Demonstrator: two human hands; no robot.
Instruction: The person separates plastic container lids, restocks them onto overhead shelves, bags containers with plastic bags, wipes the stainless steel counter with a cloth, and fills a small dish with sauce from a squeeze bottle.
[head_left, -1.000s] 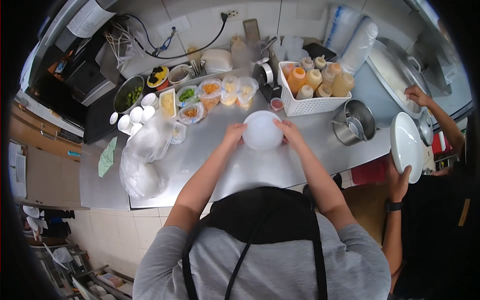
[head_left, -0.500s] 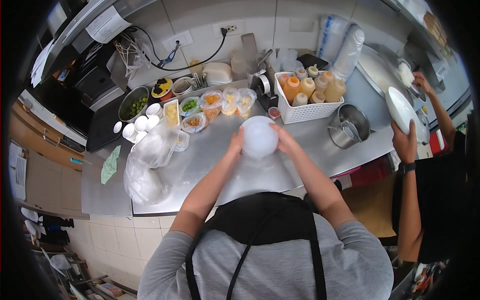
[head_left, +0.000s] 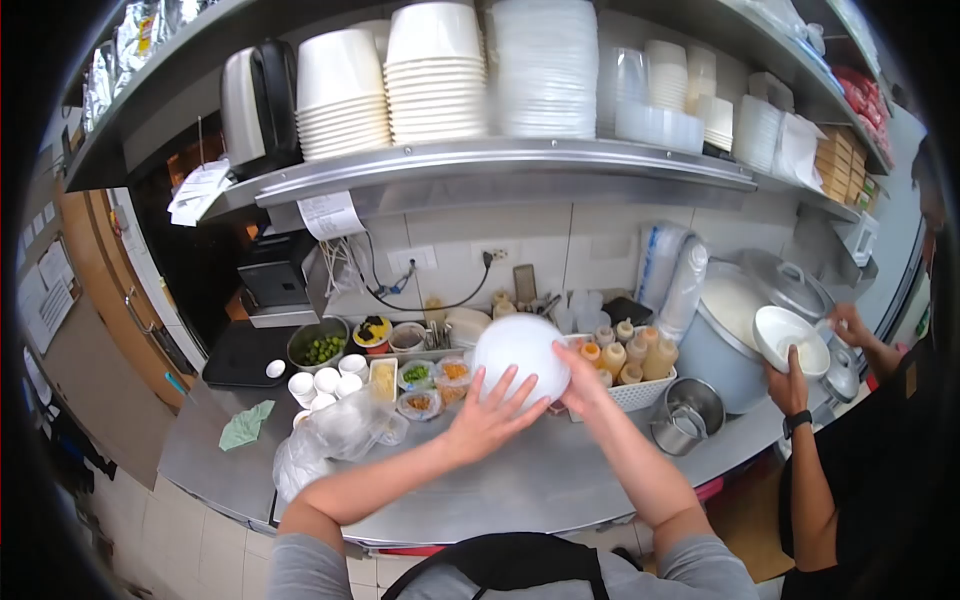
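I hold a round, translucent white bowl [head_left: 521, 358] raised above the steel counter. My left hand [head_left: 495, 415] lies against its near lower side, fingers spread on the surface. At the right edge, my right hand [head_left: 585, 380] grips it, with some fingers hidden behind. Beyond the bowl and to its left are small bags of chopped food [head_left: 453, 372]. A white basket [head_left: 640, 395] of sauce bottles [head_left: 637, 350] stands behind my right hand.
Stacked white tubs [head_left: 435, 75] and clear plastic containers [head_left: 545, 70] fill the overhead shelf [head_left: 480, 165]. Plastic bags [head_left: 340, 430] and white cups [head_left: 325, 380] are at left. A metal pot [head_left: 688, 415] stands right. Beside it, a co-worker holds a white bowl [head_left: 790, 340].
The view has tilted up, bringing the shelf into sight. I have lifted the bowl, and my left hand has shifted from its side to its near lower face. The co-worker's bowl has tilted.
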